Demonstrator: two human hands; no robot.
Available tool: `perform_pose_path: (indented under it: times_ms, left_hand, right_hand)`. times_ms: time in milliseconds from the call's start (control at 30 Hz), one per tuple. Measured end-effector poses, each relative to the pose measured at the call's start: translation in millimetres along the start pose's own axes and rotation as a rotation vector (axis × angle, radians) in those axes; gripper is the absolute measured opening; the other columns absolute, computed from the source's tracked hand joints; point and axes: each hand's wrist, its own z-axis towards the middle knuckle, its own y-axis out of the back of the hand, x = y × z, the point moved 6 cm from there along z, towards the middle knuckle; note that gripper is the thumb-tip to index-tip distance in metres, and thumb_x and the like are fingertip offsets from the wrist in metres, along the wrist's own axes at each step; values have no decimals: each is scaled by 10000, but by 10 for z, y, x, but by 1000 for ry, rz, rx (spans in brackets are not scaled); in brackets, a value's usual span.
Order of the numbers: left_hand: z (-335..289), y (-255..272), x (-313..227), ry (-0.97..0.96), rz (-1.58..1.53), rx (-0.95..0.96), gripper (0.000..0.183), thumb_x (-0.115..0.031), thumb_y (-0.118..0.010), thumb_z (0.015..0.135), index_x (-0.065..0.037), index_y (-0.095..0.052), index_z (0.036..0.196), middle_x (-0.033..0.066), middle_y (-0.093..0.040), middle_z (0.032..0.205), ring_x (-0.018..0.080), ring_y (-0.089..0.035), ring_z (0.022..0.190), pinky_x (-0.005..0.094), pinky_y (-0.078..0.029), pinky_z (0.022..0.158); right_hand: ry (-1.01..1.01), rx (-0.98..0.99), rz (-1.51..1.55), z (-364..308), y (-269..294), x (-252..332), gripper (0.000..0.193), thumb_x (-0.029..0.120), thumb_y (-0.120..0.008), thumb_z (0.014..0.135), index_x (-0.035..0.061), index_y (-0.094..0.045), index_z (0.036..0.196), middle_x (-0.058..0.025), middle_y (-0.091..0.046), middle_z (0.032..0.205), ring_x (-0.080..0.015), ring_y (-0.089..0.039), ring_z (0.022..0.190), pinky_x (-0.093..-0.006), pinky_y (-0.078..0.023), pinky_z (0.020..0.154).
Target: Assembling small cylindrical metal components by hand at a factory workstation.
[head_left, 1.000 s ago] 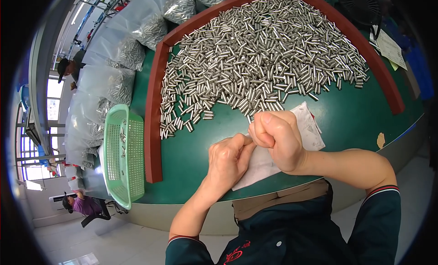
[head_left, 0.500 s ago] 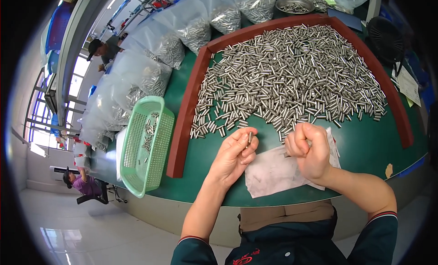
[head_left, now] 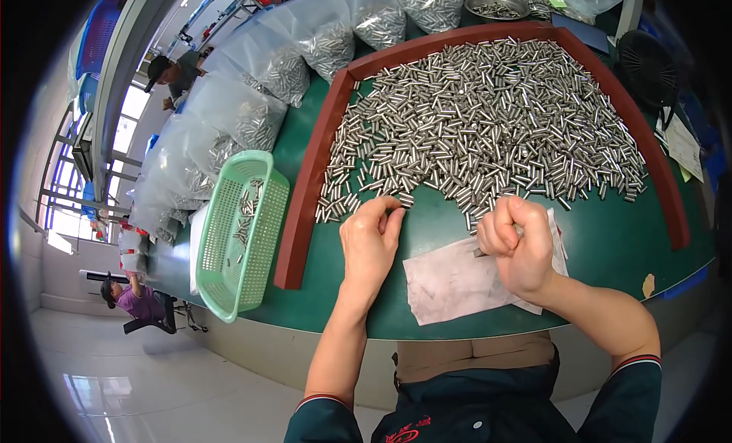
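A wide heap of short, shiny metal pins (head_left: 488,115) covers the green table in front of me. My left hand (head_left: 370,241) is turned palm down at the heap's near left edge. Its thumb and fingers are bent together, with the tips beside loose pins; whether one is between them is hidden. My right hand (head_left: 518,245) is closed in a loose fist above a stained whitish cloth (head_left: 450,283). A grey metal pin end (head_left: 479,252) shows at the lower side of its curled fingers. The rest of its grip is hidden.
A dark red frame (head_left: 313,184) borders the heap. Left of it stands a green plastic basket (head_left: 263,268) with some pins inside. Clear bags of pins (head_left: 278,77) line the far left side. A metal bowl (head_left: 497,7) and a black fan (head_left: 648,65) are at the back right.
My left hand has turned palm down and moved left and forward to the heap's edge; the pin visible in its fingers before is out of sight. My right hand has barely moved.
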Motion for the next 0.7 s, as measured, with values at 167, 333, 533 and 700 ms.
perform_pose_path:
  times_ms: [167, 333, 533, 700]
  left_hand:
    - [-4, -27, -44, 51, 46, 67, 101, -42, -633, 694, -26, -570, 772, 80, -454, 526, 206, -441, 448, 327, -360, 450]
    - [10, -64, -41, -48, 62, 63, 105, -37, -624, 709, -26, -559, 790, 81, -455, 539, 184, -437, 450, 299, -359, 450]
    - [-135, -264, 92, 459, -1222, 400, 79, -103, -522, 852, -28, -498, 861, 31, -530, 744, 49, -330, 507, 195, -277, 457]
    - [-162, -318, 29, 505, -1486, 519, 88, -100, -487, 871, -47, -507, 939, 59, -534, 795, 30, -294, 498, 173, -258, 460]
  right_hand:
    - [-2, -7, 2, 2, 22, -4, 366, 201, -325, 843, 84, -268, 501, 10, -252, 439, -85, -211, 430, -246, -185, 427]
    - [0, 11, 0, 11, 8, 10, 363, 191, -321, 846, 84, -267, 503, 12, -255, 442, -82, -214, 433, -244, -188, 426]
    - [5, -8, 14, 4, 30, -1, 363, 192, -321, 845, 84, -270, 502, 13, -259, 437, -82, -208, 421, -244, -184, 416]
    - [-20, -34, 23, 9, 10, 3, 364, 199, -324, 839, 85, -274, 497, 8, -257, 428, -83, -204, 419, -244, -182, 415]
